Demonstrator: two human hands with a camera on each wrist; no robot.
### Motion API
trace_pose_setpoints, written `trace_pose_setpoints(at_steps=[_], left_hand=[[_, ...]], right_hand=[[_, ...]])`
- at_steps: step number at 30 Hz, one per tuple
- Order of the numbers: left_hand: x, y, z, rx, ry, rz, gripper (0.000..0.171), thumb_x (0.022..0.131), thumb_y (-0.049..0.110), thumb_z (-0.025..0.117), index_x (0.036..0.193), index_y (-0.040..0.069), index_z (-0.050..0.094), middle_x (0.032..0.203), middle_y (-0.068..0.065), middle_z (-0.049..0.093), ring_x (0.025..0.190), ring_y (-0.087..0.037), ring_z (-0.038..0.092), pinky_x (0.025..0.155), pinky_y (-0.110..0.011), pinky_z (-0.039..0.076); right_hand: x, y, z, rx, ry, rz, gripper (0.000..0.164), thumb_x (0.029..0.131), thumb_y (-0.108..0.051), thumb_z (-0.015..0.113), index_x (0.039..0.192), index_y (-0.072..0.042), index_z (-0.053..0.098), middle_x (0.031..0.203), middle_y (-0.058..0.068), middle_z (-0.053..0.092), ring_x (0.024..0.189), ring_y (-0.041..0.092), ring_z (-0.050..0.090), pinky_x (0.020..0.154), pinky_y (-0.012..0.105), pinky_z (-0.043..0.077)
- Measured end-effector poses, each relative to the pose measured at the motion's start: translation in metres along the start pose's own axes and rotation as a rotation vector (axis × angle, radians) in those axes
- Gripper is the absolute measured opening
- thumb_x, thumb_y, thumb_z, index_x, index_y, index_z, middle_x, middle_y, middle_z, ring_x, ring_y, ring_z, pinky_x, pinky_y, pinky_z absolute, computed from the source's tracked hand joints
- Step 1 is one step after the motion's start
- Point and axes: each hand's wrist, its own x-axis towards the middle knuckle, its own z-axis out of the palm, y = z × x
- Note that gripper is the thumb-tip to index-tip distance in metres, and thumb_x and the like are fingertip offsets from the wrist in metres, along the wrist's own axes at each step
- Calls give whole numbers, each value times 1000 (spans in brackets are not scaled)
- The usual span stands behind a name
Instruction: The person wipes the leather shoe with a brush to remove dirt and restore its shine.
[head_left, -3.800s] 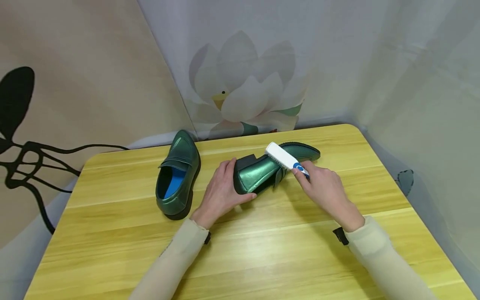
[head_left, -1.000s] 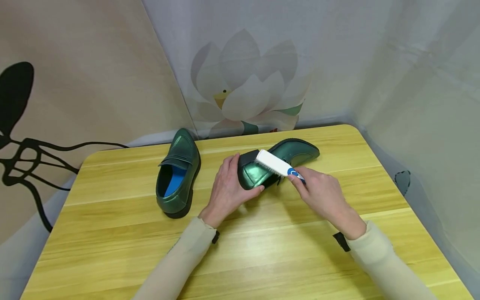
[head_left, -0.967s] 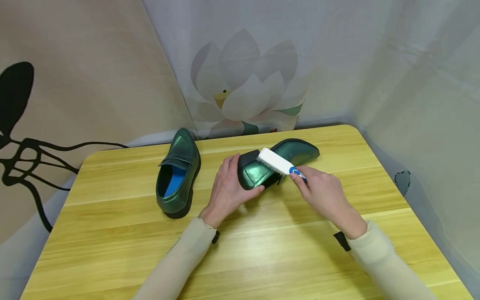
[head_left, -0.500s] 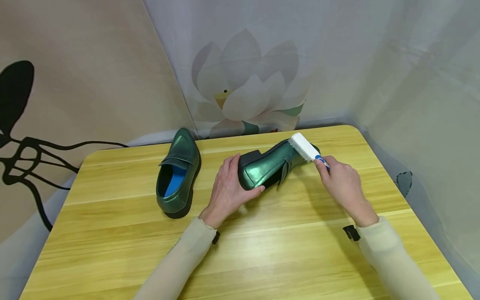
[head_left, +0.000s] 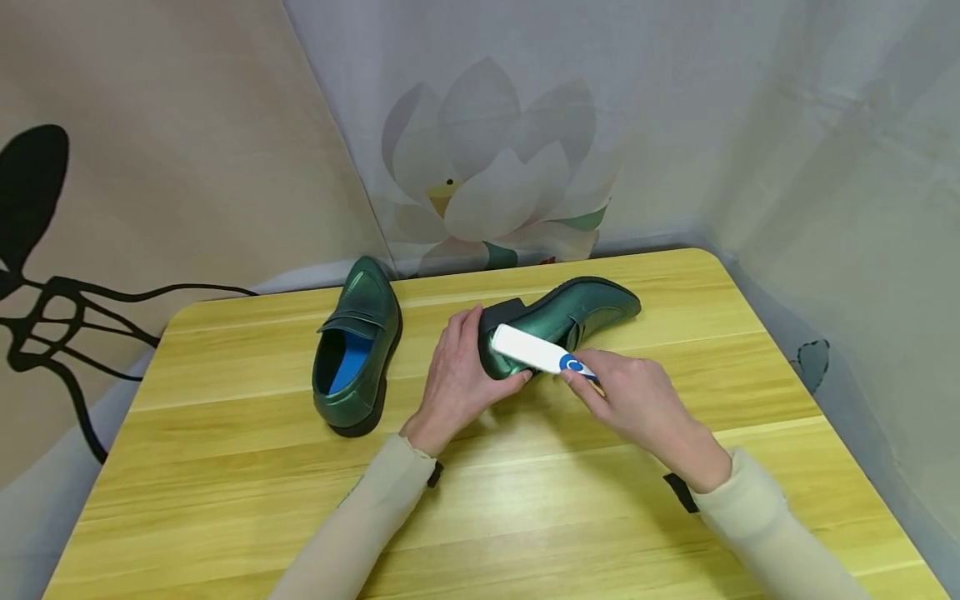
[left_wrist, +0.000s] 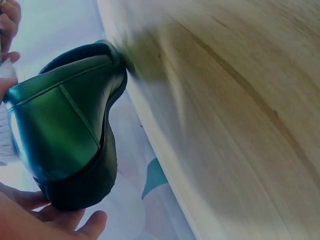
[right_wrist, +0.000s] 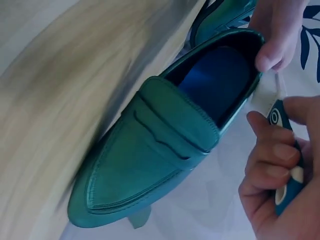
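A green loafer [head_left: 600, 304] lies tilted on its side with its toe pointing right, its dark sole and heel facing the back. My left hand [head_left: 453, 371] grips it round the heel end, thumb at the opening's rim. In the left wrist view the loafer's heel [left_wrist: 55, 132] rests against the fingers. My right hand [head_left: 637, 396] holds a white scrub brush [head_left: 528, 348] by its blue and white handle [right_wrist: 287, 170]. The brush head lies over the shoe's side near the heel; its bristles are hidden in the head view. A blue insole [right_wrist: 215, 80] shows inside the shoe.
A second green loafer [head_left: 356, 350] stands upright on the wooden table [head_left: 525, 517], left of my left hand. Behind the table's back edge hangs a pale curtain [head_left: 660, 125] with a flower print.
The brush went from mid-shoe out toward the toe half a second ago, then came back left to the heel end. My left hand and the held loafer have barely shifted over the last second.
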Motion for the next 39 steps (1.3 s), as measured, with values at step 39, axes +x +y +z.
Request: trace_pose_setpoints(at_steps=[39], left_hand=[[-9,-5,1,126,-26,121,115,67,49,97,153,-2,39,148,-20,47,132,-34,48,113,-49,41]], right_hand=[[16,7,-5,-10,-46,239,28,104,-30,64,104,-2,70,67,3,58,51,20,48,46,38,39]])
